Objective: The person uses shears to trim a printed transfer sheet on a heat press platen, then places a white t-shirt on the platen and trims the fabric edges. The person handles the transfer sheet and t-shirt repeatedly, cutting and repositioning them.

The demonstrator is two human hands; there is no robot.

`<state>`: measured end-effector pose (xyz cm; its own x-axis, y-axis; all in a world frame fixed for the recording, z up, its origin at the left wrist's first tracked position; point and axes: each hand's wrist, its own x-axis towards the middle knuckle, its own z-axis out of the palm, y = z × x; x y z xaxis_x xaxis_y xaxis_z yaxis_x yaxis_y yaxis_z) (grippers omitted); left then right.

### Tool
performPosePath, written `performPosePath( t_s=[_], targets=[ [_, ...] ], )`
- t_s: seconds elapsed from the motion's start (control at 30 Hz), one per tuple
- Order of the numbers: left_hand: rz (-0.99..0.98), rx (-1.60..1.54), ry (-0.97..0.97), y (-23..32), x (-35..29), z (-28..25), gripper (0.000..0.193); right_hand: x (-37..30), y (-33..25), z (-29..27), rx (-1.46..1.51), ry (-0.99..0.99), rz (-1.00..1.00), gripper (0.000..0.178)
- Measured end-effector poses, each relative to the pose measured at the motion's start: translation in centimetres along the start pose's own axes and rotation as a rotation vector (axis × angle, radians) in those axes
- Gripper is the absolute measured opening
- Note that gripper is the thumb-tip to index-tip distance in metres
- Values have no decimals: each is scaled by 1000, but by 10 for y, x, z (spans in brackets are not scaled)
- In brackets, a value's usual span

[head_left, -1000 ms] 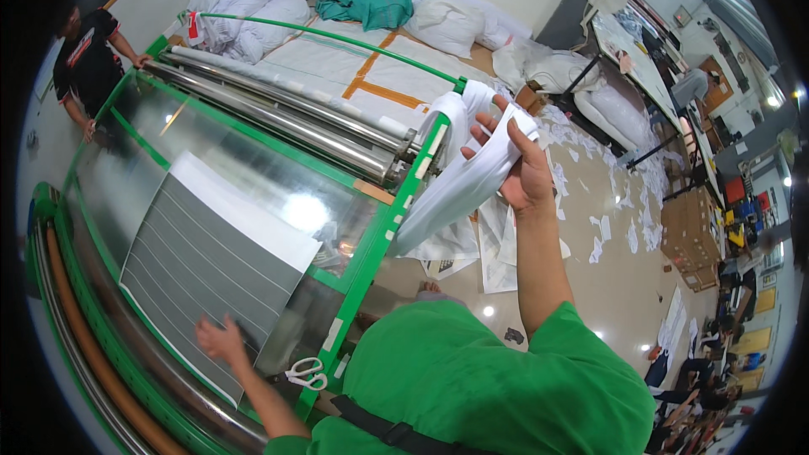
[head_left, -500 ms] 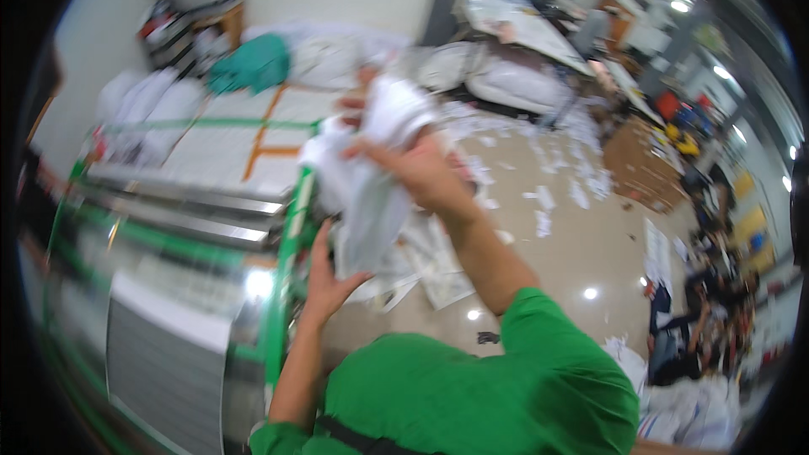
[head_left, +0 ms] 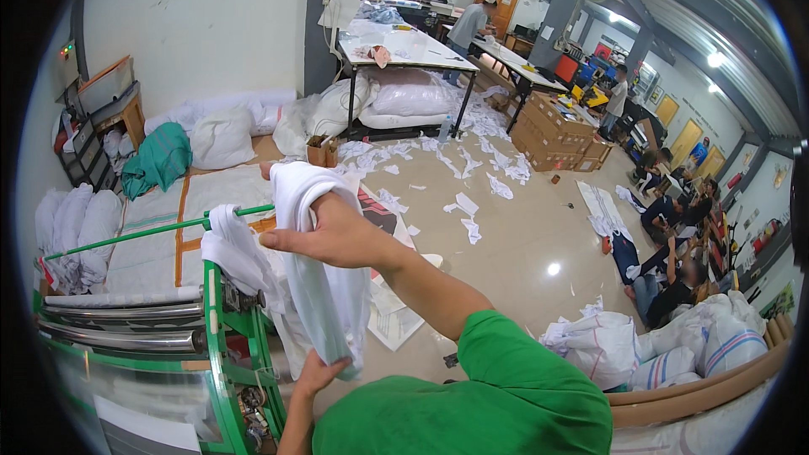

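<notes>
A long white cloth (head_left: pixel 330 312) hangs folded in a loop in front of me. My right hand (head_left: pixel 333 232) is closed around its upper part, thumb pointing left. Lower down, my left hand (head_left: pixel 320 372) has its fingers closed at the cloth's bottom end, and some of them are hidden by it. Left of my right hand, another white cloth (head_left: pixel 227 240) is draped over the corner of a green machine frame (head_left: pixel 212 312). Whether the two cloths are one piece I cannot tell.
Metal rollers (head_left: pixel 126 340) lie across the green machine at left. White scraps (head_left: pixel 468 206) litter the tiled floor. Farther off stand a white table (head_left: pixel 404 46) and stacked cartons (head_left: pixel 548 131). Several people sit at right, near stuffed white sacks (head_left: pixel 598 345) and cardboard tubes (head_left: pixel 699 388).
The view has swung and sharpened. My left hand, spread wide before beside the cloth, has closed at its lower end. My right hand still holds the upper part, which now hangs longer.
</notes>
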<state>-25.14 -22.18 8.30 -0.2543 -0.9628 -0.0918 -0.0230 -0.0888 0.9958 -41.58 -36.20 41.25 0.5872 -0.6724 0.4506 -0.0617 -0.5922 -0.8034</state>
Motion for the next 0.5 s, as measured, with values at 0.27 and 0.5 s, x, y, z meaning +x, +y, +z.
performPosePath(
  t_s=[0.27,0.5],
  targets=[
    [-268,133,172,-83,-83,-20,43,-1,4,-48,113,191,48,85],
    [-495,37,282,-105,-205,-77,52,28,6,-40,124,152,7,96]
  ],
)
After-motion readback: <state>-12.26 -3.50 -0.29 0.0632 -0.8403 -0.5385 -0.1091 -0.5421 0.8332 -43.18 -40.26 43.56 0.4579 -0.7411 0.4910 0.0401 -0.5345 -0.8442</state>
